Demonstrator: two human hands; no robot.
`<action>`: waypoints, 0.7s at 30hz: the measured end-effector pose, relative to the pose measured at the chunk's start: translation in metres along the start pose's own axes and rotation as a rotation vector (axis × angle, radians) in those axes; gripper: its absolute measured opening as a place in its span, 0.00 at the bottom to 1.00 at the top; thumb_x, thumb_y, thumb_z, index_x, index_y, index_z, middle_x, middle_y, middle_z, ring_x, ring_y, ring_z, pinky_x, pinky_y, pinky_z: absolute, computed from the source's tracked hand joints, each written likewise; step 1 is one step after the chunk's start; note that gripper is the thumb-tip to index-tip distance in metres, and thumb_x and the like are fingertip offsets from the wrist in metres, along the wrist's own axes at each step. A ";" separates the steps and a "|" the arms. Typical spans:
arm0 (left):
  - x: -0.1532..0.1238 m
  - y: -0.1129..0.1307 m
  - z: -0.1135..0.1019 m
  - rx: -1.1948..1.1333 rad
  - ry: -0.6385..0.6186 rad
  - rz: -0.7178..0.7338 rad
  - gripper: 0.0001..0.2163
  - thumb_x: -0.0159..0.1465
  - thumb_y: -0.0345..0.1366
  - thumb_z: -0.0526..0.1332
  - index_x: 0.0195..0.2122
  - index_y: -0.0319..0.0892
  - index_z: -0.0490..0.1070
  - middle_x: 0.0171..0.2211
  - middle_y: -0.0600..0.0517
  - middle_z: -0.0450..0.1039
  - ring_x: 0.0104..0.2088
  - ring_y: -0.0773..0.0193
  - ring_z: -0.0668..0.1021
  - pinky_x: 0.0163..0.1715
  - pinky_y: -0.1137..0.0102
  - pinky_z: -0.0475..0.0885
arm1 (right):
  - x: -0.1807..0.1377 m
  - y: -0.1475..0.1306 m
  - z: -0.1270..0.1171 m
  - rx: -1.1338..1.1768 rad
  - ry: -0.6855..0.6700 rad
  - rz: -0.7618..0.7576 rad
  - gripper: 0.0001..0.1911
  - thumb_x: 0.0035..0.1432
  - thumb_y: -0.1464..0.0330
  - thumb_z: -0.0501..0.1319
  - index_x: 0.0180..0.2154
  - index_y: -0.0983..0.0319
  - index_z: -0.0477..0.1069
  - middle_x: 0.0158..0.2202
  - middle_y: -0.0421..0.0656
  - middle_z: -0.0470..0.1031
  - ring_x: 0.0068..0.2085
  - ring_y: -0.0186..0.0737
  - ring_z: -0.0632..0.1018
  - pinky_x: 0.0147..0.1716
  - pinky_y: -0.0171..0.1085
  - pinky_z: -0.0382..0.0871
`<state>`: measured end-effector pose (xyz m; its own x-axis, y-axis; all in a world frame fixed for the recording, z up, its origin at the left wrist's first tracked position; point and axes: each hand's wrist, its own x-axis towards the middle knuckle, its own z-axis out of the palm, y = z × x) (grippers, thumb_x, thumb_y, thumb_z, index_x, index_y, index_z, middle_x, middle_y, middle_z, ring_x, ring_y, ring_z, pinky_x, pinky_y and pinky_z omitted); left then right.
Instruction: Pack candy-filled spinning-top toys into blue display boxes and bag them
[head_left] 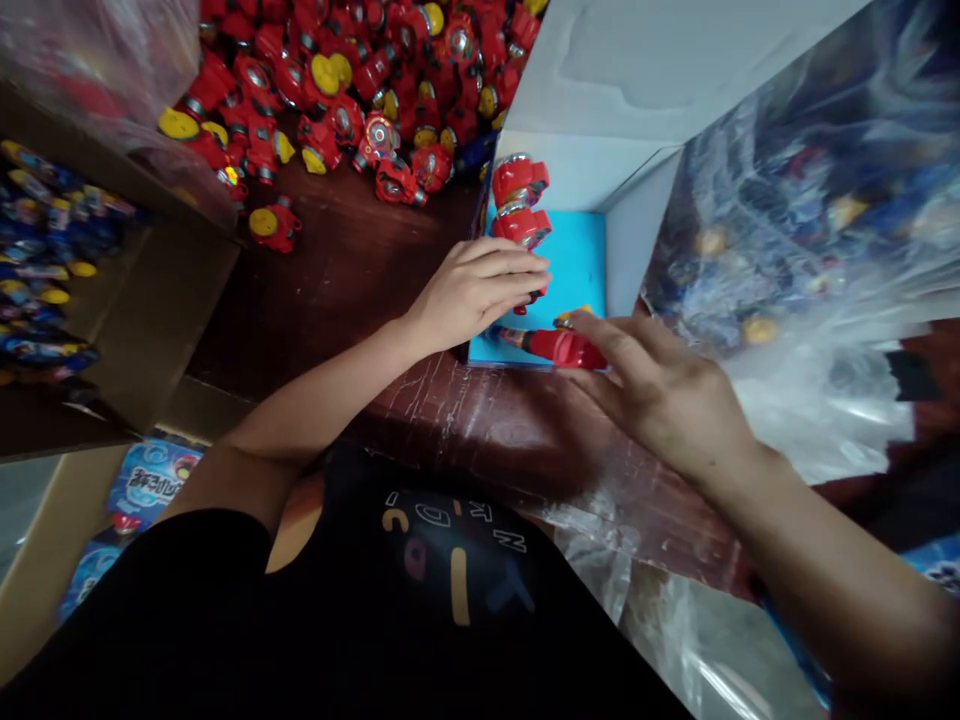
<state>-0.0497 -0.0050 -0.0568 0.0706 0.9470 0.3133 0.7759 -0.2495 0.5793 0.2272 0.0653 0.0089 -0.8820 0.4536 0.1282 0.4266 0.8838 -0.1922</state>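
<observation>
The carton (169, 320) holds blue toys (52, 240). Red toys (345, 120) with yellow parts heap on the table (330, 290). The left hand (472, 285) reaches palm-down into the white box (615, 95); I cannot tell whether it grips. Beyond its fingers, ringed red pieces (519, 190) line the left wall. At the near edge, a glossy red toy (551, 346) lies sideways, pinched between the right hand's (660, 390) thumb and fingers. Farthest right, clear plastic (832, 360) covers blurred pieces.

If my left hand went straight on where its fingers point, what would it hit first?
Probably the box's right wall, across the blue bottom from your left hand. Depth is hard to judge, and your right hand is near that line.
</observation>
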 end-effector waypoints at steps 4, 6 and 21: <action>0.008 -0.003 0.019 -0.080 0.077 -0.056 0.11 0.77 0.38 0.63 0.57 0.53 0.83 0.61 0.52 0.80 0.62 0.53 0.76 0.67 0.47 0.73 | -0.003 -0.017 -0.002 -0.197 -0.092 -0.209 0.27 0.78 0.56 0.53 0.71 0.56 0.70 0.51 0.53 0.83 0.34 0.46 0.81 0.25 0.42 0.68; 0.009 -0.001 0.024 -0.087 0.077 -0.072 0.11 0.76 0.38 0.64 0.56 0.53 0.83 0.60 0.53 0.80 0.62 0.53 0.77 0.66 0.49 0.74 | 0.002 -0.026 -0.003 -0.303 -0.138 -0.281 0.25 0.78 0.61 0.52 0.70 0.54 0.71 0.49 0.51 0.84 0.29 0.43 0.78 0.23 0.41 0.64; -0.218 -0.070 -0.122 0.590 0.599 -0.919 0.19 0.79 0.41 0.56 0.67 0.46 0.73 0.71 0.42 0.70 0.72 0.44 0.69 0.74 0.42 0.60 | 0.188 -0.081 0.014 -0.289 -0.194 -0.442 0.40 0.69 0.40 0.59 0.72 0.54 0.68 0.44 0.56 0.84 0.36 0.58 0.83 0.27 0.46 0.66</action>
<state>-0.1954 -0.2185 -0.0738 -0.8238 0.4426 0.3542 0.5601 0.7319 0.3881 0.0244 0.0770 0.0352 -0.9983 0.0280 -0.0502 0.0220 0.9929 0.1171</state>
